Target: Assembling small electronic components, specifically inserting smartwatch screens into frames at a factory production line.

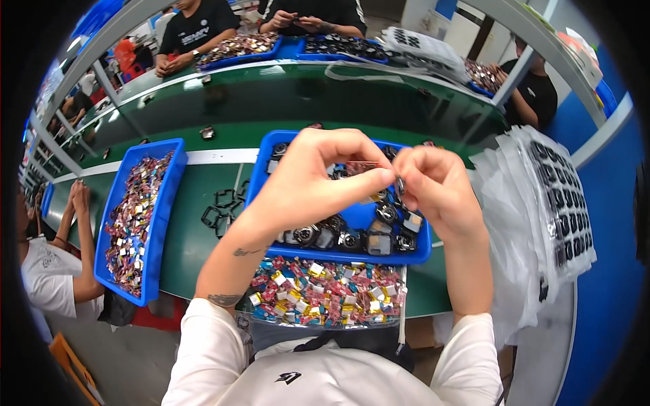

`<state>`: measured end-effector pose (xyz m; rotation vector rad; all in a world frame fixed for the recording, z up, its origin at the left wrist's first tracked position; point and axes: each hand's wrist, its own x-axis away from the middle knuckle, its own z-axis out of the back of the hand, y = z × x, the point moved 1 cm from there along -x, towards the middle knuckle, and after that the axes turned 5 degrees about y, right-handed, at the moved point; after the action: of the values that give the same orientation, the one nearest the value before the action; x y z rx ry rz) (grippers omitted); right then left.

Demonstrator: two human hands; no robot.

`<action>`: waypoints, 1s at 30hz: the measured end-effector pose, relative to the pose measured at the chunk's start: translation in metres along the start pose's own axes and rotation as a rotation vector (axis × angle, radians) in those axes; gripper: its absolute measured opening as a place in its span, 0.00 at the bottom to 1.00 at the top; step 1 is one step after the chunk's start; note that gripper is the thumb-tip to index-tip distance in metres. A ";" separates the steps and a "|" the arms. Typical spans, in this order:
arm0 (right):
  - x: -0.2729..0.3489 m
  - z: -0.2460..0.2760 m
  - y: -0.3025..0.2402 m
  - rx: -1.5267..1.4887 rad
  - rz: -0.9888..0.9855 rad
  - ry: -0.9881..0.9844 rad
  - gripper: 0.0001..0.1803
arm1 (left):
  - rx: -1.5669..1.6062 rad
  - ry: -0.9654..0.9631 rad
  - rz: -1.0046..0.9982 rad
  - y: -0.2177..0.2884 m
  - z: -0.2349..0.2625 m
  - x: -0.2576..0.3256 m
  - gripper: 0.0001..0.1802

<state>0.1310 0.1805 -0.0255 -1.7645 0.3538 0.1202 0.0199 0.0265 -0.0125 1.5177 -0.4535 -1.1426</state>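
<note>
Near the tray's (426, 249) far-right corner, the right hand (441, 186) pinches a dark part (400, 185), likely light, fragile, best edge-held; left hand's (308, 169) grip unclear

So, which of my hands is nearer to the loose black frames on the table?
Left: your left hand is right of the black frames; your right hand is farther right.

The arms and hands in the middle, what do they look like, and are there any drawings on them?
The left hand and right hand wear no gloves, and no rings or watch show. The left sleeve and right sleeve are plain white. The left forearm has two dark tattoos, a small one and a bigger one near the sleeve.
</note>
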 end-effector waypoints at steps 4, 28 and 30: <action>-0.007 0.010 0.001 0.335 0.133 0.205 0.08 | -0.036 -0.033 -0.013 0.003 0.000 0.001 0.03; -0.032 0.033 0.038 0.341 -0.127 0.159 0.12 | -0.170 0.152 -0.126 -0.003 0.003 -0.003 0.05; -0.025 0.020 0.028 0.339 -0.078 0.177 0.12 | -0.315 0.184 -0.156 -0.006 0.002 -0.004 0.05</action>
<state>0.1009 0.1992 -0.0493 -1.4536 0.4068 -0.1463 0.0145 0.0309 -0.0163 1.3807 -0.0260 -1.1218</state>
